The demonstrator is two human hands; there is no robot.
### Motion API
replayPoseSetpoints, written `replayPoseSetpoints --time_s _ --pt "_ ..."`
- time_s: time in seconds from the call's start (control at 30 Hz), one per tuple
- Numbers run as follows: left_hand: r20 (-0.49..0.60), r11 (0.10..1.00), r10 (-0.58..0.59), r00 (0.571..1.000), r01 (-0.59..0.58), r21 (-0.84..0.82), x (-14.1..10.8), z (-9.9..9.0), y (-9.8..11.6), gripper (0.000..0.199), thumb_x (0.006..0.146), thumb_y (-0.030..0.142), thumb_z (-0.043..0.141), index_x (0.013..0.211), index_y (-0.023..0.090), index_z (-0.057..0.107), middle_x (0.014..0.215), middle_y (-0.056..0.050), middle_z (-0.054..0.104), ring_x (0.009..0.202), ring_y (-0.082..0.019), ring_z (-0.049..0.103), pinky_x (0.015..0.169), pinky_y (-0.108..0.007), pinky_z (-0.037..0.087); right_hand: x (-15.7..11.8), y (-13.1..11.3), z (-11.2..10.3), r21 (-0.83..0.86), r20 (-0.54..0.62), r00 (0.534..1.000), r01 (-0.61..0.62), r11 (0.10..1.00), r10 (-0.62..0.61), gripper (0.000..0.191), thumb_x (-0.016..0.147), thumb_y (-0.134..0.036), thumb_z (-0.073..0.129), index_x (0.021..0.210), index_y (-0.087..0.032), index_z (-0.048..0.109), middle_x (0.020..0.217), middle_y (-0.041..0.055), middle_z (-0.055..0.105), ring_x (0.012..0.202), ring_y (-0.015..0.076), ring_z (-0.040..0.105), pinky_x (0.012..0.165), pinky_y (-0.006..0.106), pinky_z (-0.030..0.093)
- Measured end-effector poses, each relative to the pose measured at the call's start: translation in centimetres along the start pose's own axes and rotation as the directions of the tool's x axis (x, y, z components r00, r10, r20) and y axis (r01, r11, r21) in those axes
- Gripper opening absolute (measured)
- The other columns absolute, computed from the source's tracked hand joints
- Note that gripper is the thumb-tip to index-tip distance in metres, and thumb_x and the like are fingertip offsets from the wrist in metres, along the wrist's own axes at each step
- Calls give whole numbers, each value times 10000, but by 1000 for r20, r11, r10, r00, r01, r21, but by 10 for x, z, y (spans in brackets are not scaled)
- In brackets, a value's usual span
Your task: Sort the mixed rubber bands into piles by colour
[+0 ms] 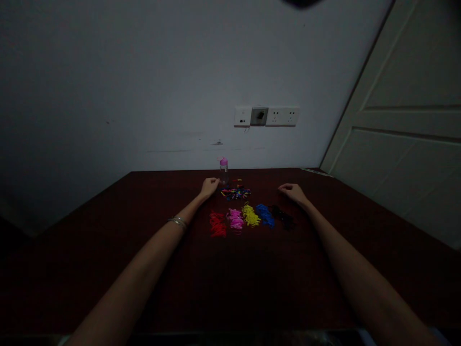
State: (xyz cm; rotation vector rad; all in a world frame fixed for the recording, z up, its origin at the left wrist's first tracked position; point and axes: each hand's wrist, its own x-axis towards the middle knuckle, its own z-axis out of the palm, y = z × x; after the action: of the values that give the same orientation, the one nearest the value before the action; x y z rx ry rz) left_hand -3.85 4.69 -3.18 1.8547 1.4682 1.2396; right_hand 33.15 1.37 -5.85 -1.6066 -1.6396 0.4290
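Observation:
My left hand [210, 186] rests on the dark red table beside a clear bottle with a pink cap [224, 170], its fingers pressed together. Whether anything is in them is too small to see. Just right of it lies a mixed pile of multicoloured cord loops [236, 193]. Closer to me, sorted heaps run left to right: red loops [218, 224], pink loops [236, 219], yellow loops [250, 216], blue loops [265, 215] and black loops [283, 217]. My right hand [292, 191] is beyond the black heap, fingers closed together; anything they hold cannot be made out.
The table [230, 283] meets a pale wall [162, 86] at the back, where sockets [282, 116] are mounted. A white panelled door [406, 158] stands along the right side. The room is dim.

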Motion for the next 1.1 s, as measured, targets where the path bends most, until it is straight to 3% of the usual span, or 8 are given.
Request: replayPoseSetpoints --time_s 0.17,0.33,0.53,0.67,0.83,1.1 --pt "-16 979 -146 989 142 -148 -5 -13 -16 386 761 388 410 772 81 643 391 38 391 405 -79 350 436 -188 258 -2 -25 11 -71 83 992 98 993 -92 218 661 -244 513 789 -150 662 783 48 662 705 153 580 639 233 430" --pt "23 980 -112 993 115 -165 -8 -10 -17 388 748 408 436 741 78 638 382 52 347 386 -66 312 424 -188 230 -11 -64 34 -120 263 939 261 958 -223 254 684 -234 514 877 -150 656 742 25 653 665 135 569 614 215 425" --pt "23 975 -106 994 108 -193 -11 -11 -16 372 756 393 423 727 85 630 379 52 339 388 -67 304 426 -193 225 -26 -98 54 -180 337 868 441 879 -366 283 753 -238 499 1003 -202 626 1019 52 626 897 167 566 777 242 418" --pt "14 973 -119 993 119 -198 -10 -11 -17 363 754 384 425 722 86 629 389 51 343 388 -64 296 419 -193 212 -33 -109 59 -287 331 872 456 842 -360 287 788 -325 492 1026 -217 610 1044 69 603 941 187 548 799 258 402" --pt "-6 976 -103 995 100 -194 -8 -9 -21 358 744 375 439 723 78 639 397 41 370 394 -64 308 418 -194 206 -36 -113 63 -358 300 909 388 849 -289 327 795 -395 483 1049 -218 587 1052 74 587 938 186 544 752 240 404" --pt "-17 975 -103 995 98 -201 -9 -10 -20 351 742 371 443 723 81 640 399 44 372 393 -60 298 420 -194 199 -32 -106 67 -413 278 921 372 832 -273 246 808 -287 462 983 -223 623 1026 68 597 930 179 545 747 232 403"
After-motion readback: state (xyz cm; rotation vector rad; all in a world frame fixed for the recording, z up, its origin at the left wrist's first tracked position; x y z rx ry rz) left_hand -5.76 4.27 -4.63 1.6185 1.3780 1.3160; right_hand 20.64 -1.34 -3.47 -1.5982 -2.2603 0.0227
